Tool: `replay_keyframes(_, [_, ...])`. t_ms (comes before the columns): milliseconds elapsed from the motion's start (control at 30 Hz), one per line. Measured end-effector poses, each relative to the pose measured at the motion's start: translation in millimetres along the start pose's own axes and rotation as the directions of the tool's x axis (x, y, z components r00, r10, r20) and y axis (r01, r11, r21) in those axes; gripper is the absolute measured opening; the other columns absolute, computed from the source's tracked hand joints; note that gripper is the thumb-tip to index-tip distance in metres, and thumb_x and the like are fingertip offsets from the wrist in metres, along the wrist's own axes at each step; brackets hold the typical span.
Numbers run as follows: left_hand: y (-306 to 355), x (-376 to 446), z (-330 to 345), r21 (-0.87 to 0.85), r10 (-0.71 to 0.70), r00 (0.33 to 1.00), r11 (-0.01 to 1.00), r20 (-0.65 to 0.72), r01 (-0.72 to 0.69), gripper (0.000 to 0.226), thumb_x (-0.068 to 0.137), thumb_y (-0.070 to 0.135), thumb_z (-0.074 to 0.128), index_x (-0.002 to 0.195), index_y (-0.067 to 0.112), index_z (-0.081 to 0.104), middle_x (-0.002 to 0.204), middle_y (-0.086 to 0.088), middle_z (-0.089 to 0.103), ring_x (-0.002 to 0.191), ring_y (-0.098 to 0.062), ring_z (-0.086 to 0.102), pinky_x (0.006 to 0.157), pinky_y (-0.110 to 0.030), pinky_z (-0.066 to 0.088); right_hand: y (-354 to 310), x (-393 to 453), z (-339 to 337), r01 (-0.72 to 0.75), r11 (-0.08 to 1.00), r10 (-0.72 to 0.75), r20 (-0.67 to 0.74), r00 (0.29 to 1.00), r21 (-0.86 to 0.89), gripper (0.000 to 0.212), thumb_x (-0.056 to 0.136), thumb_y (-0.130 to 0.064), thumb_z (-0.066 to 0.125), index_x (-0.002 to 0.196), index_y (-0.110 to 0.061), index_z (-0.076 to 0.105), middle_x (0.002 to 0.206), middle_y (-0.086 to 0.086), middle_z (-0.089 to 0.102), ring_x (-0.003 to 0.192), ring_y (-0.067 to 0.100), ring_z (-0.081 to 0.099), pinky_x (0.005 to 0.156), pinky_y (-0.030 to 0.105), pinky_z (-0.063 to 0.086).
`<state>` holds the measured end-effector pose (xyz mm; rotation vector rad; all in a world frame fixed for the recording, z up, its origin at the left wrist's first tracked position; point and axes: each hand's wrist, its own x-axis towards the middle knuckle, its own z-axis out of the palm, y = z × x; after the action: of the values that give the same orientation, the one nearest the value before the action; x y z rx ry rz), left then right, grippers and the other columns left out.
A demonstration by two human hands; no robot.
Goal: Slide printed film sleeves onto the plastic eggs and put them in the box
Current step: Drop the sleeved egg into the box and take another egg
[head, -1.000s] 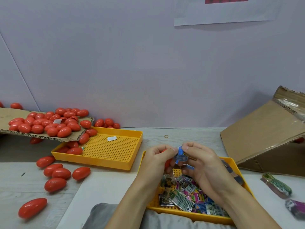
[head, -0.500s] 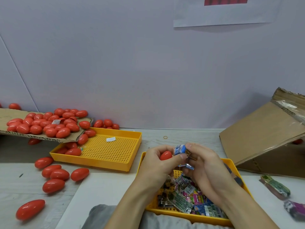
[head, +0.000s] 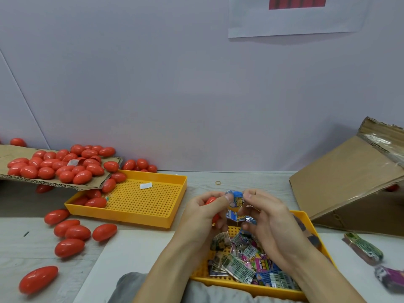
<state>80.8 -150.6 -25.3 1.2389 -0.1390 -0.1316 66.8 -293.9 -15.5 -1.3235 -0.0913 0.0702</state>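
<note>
Since half a second ago my left hand (head: pixel 203 212) has tipped the red egg (head: pixel 210 200) lower behind its curled fingers, so less red shows. My right hand (head: pixel 265 217) pinches the blue film sleeve (head: pixel 237 201) at the egg's tip, above the yellow tray (head: pixel 306 217) of loose sleeves (head: pixel 244 256). One sleeve shows a "6"; other print is unreadable.

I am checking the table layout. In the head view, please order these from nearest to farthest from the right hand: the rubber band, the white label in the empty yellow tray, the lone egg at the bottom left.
From the right hand:
1. Rubber band, just behind the hands.
2. White label, left, in the empty yellow tray.
3. Lone egg, far left, near edge.
</note>
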Motion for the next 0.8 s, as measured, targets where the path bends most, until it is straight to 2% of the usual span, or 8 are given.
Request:
replay_keyframes(67, [1.3,0.3,0.0,-0.029,-0.027,1.0,0.999,-0.002,0.027,0.021,0.071,0.026,0.074,0.083,0.011,0.067,0.058,0.001,0.048,0.046,-0.012,0.04,0.047,-0.024,0.041,0.6,-0.2,0.2,0.006,0.999,-0.005,0.004,1.0,-0.033,0.019,0.071,-0.035,0.063,0.076,-0.017,0.064,0.082,0.003,0.055,0.083,0.017,0.051,0.065,0.032,0.041])
replay_keyframes(167, [0.0,0.8,-0.3,-0.006,-0.044,0.998,0.999,-0.035,0.043,0.006,0.083,0.016,0.071,0.081,0.013,0.067,0.058,0.001,0.048,0.047,-0.012,0.04,0.049,-0.026,0.04,1.2,0.3,0.0,0.007,0.999,-0.006,0.013,1.0,-0.051,0.015,0.072,-0.034,0.063,0.074,-0.02,0.067,0.082,0.002,0.059,0.085,0.018,0.051,0.069,0.034,0.04])
replay_keyframes(333, [-4.3,1.1,-0.3,0.102,-0.017,0.996,0.994,-0.087,0.026,0.025,0.09,0.004,0.062,0.068,0.017,0.066,0.057,0.0,0.047,0.045,-0.012,0.039,0.048,-0.026,0.037,4.4,2.2,-2.1,0.005,0.998,-0.003,0.027,1.0,-0.061,0.028,0.076,-0.032,0.064,0.089,-0.009,0.071,0.089,0.007,0.065,0.089,0.02,0.054,0.073,0.037,0.041])
replay_keyframes(500, [-6.1,-0.8,1.9,0.278,0.078,0.991,0.96,-0.106,-0.046,0.019,0.087,0.008,0.068,0.071,0.019,0.069,0.054,0.004,0.05,0.046,-0.009,0.043,0.051,-0.026,0.04,3.5,3.6,-2.9,0.032,0.999,-0.032,-0.007,0.999,0.039,0.048,0.074,-0.031,0.064,0.103,0.007,0.067,0.088,0.009,0.071,0.08,0.014,0.063,0.068,0.033,0.044])
replay_keyframes(600, [-5.0,-1.4,3.0,0.268,0.081,0.992,0.962,-0.096,-0.052,0.02,0.087,0.007,0.067,0.07,0.018,0.068,0.052,0.004,0.048,0.044,-0.009,0.043,0.048,-0.025,0.043,2.4,3.3,-2.5,0.05,0.998,-0.049,-0.018,0.999,0.048,0.05,0.071,-0.032,0.067,0.102,0.007,0.067,0.088,0.008,0.071,0.077,0.013,0.064,0.07,0.035,0.043])
replay_keyframes(700, [-2.8,-1.6,3.8,0.251,0.082,0.992,0.966,-0.098,-0.055,0.022,0.09,0.008,0.065,0.07,0.017,0.07,0.053,0.001,0.047,0.045,-0.009,0.04,0.048,-0.026,0.041,4.1,4.7,-3.1,0.047,0.999,-0.047,-0.051,0.998,-0.009,0.044,0.068,-0.034,0.068,0.097,0.0,0.074,0.089,0.008,0.072,0.084,0.016,0.065,0.076,0.04,0.045])
replay_keyframes(800, [-1.3,0.1,3.4,0.172,0.081,0.982,0.984,-0.169,-0.051,0.02,0.092,0.011,0.065,0.074,0.015,0.072,0.053,0.0,0.047,0.044,-0.01,0.039,0.048,-0.027,0.036,6.8,5.0,-3.3,0.03,0.995,-0.037,-0.074,0.997,-0.091,0.02,0.081,-0.024,0.066,0.086,-0.009,0.077,0.082,0.004,0.07,0.085,0.02,0.06,0.071,0.037,0.044])
